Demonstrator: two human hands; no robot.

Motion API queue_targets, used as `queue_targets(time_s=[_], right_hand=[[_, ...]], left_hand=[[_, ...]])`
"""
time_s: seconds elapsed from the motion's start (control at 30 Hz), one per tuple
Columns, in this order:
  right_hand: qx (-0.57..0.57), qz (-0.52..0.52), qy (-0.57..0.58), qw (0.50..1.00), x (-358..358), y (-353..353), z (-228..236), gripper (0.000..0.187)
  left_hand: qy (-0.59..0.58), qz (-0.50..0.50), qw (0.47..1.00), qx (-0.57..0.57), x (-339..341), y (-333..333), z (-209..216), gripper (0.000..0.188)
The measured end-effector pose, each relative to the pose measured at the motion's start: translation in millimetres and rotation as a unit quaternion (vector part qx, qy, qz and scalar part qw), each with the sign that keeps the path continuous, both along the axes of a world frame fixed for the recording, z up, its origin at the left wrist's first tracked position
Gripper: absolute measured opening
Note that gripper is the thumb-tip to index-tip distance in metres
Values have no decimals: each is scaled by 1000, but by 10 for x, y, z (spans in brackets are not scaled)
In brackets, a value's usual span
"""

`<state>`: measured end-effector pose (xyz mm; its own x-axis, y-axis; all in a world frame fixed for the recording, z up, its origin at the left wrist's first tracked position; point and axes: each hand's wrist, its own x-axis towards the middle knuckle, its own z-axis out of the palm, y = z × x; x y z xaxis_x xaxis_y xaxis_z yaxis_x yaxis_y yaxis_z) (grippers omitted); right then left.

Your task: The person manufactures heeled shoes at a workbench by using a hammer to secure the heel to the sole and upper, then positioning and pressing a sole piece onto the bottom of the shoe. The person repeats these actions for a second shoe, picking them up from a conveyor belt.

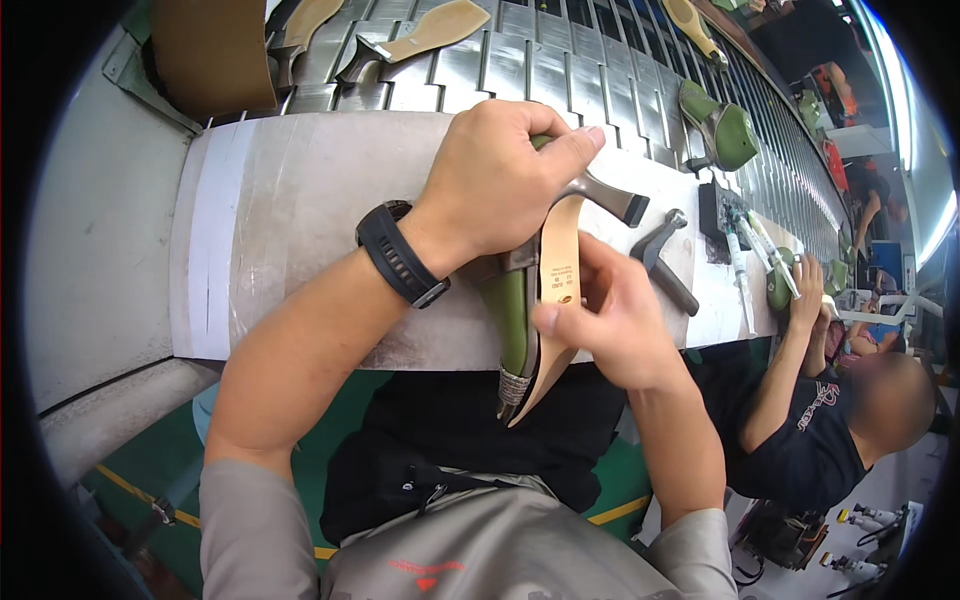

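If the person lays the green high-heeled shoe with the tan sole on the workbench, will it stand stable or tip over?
The green high-heeled shoe with the tan sole would probably tip easily: its grey heel looks thin and its toe is pointed. It seems light, since the left hand and right hand hold it up over the workbench edge. The smooth sole may slide.

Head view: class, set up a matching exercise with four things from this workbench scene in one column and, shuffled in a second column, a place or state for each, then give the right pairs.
Things:
1. green shoe
2. hammer
3. watch
4. tan soles

Places or states:
A. lying on the conveyor
B. worn on the left wrist
C. held sole-up in both hands
D. lying on the bench, right of the hands

Pairs: 1-C, 2-D, 3-B, 4-A. The left hand grips the heel end; the right hand holds the sole.
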<state>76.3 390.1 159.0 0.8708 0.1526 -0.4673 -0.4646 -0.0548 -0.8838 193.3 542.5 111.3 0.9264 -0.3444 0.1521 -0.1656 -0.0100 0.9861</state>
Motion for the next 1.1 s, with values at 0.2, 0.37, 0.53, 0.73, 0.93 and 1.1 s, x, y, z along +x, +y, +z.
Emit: queue_targets(time_s=[0.2, 0.37, 0.53, 0.73, 0.93, 1.1], right_hand=[[-28, -70, -60, 995, 433, 50, -103, 47], [-202, 61, -128, 969, 293, -108, 61, 68], [-352, 176, -329, 858, 129, -491, 61, 83], [-347, 185, -364, 844, 30, -505, -67, 69], [-380, 177, -339, 842, 6, -392, 50, 69], [-432, 199, -313, 822, 41, -290, 124, 67]], left_hand=[[8, -93, 996, 11, 115, 209, -24, 35], [21, -7, 1000, -4, -55, 774, 53, 50], [-212, -30, 967, 135, -895, 1020, 56, 63], [-256, -81, 946, 181, -1088, 987, -22, 71], [-247, -52, 950, 182, -1139, 931, -19, 62], [-245, -51, 952, 177, -1153, 940, -38, 60]])
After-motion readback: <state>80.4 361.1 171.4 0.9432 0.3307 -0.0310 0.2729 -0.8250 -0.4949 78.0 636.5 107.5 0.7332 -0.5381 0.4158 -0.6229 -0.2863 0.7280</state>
